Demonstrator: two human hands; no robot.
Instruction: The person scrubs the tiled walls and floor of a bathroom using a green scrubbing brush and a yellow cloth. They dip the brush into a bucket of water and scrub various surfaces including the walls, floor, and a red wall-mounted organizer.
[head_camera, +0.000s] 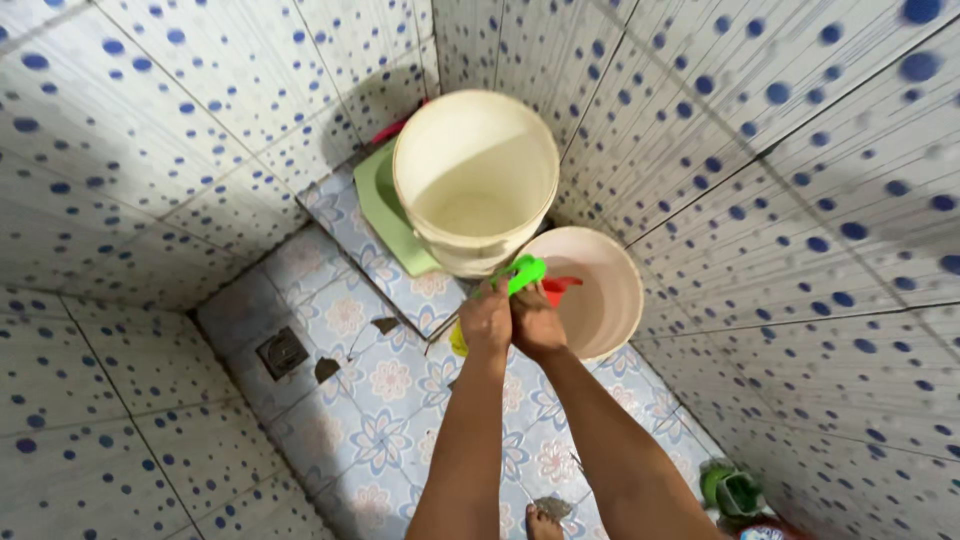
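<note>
Hands close together above patterned tiled floor, left hand grip closed on bright green plastic handle, right hand grip closed beside, near cream plastic bucket, pink round plastic basin.

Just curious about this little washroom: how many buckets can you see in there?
2. A tall cream bucket stands in the corner; a wider pale bucket sits beside it, just past the hands. More may be hidden out of view.

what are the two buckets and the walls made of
The tall cream bucket and the lower pinkish bucket look like smooth, matte plastic: thin moulded rims, uniform colour. The walls look like glazed ceramic tile: a glossy white surface with blue dots and dark grout lines.
</note>
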